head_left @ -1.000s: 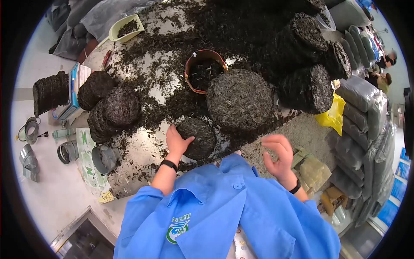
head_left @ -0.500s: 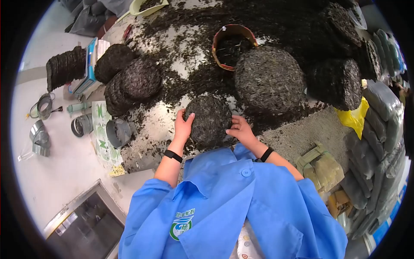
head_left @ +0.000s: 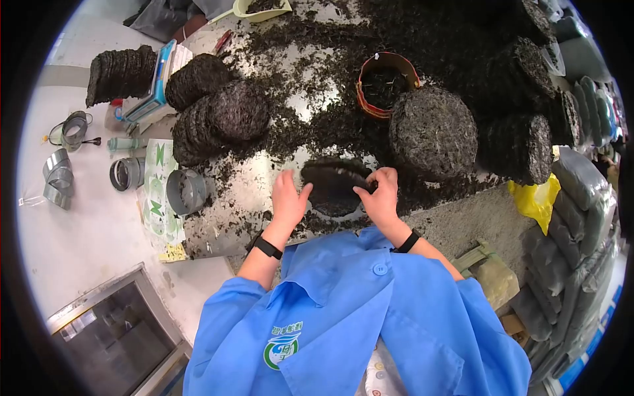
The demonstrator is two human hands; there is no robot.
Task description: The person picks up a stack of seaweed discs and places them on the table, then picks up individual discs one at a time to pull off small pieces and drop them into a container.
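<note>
A dark round disc of dried, leafy-looking material (head_left: 335, 187) is in front of me on the table, its far part raised and blurred. My right hand (head_left: 381, 195) pinches its right edge between thumb and fingers. At the disc's left edge is my left hand (head_left: 288, 198), thumb against or very near the rim and fingers apart. To the right stands a larger stack of round discs (head_left: 432, 134). Behind it is a red-rimmed round container (head_left: 363, 98) with dark flakes inside.
More disc stacks (head_left: 241, 111) lie at the left, beside a blue-and-white box (head_left: 158, 82). Grey rings (head_left: 187, 192) sit near the left edge. A yellow bag (head_left: 536, 201) hangs at the right, near filled grey bags (head_left: 581, 181). Loose flakes cover much of the table.
The disc's far part now looks raised and blurred. My left hand's fingers have spread from its edge, and my right hand has closed on the rim. The whole view has shifted slightly.
</note>
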